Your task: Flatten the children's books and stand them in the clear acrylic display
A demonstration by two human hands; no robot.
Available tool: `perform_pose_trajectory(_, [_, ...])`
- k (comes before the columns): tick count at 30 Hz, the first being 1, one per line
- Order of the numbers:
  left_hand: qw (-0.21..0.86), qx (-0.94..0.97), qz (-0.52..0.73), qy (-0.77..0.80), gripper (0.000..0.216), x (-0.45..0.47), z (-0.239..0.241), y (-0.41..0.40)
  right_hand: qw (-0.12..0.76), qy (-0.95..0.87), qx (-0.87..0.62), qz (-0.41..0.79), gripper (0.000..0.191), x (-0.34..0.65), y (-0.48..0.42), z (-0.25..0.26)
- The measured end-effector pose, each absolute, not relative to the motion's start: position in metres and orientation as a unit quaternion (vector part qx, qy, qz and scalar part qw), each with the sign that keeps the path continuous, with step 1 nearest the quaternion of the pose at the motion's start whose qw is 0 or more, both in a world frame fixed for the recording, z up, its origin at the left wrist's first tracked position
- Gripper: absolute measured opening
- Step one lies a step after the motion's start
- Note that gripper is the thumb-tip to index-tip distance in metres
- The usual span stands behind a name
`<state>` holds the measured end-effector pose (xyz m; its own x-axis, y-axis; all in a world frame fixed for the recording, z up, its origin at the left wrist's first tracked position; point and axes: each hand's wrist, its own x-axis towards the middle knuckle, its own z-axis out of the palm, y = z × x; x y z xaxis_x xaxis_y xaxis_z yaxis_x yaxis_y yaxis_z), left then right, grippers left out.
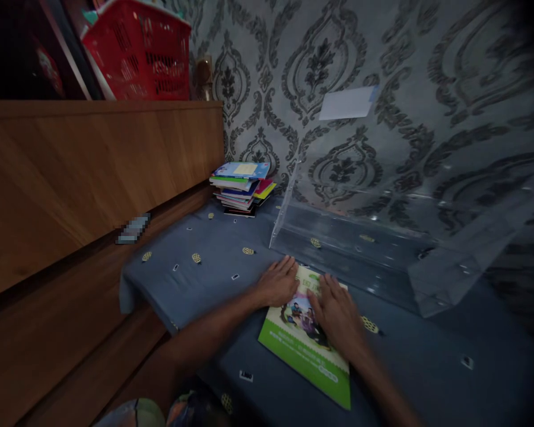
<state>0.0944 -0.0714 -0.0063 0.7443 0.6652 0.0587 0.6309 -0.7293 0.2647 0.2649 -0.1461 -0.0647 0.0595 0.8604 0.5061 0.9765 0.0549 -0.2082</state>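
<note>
A green and white book with a cover picture of people lies flat on the blue-grey bedsheet. My left hand rests flat on its upper left corner, fingers stretched out. My right hand lies flat across the cover's upper right part, fingers spread and pointing toward the wall. Neither hand grips anything. Just beyond the fingertips stands a large clear plastic bag, open toward me.
A stack of several colourful books sits in the far corner by the patterned wall. A wooden headboard runs along the left, with a red plastic basket on top. A white paper shows at the bag's top.
</note>
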Motion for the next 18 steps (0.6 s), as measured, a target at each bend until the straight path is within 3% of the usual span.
perform_pose_trajectory(11, [0.096,0.929,0.081,0.349,0.058,0.096,-0.018,-0.066,0.291,-0.643,-0.7,-0.113,0.073,0.252,-0.192,-0.089])
perform_pose_trajectory(18, [0.115,0.916,0.133,0.361,0.055,0.097,-0.028,-0.062,0.268,-0.604,-0.744,-0.095,0.064,0.23,-0.21,-0.069])
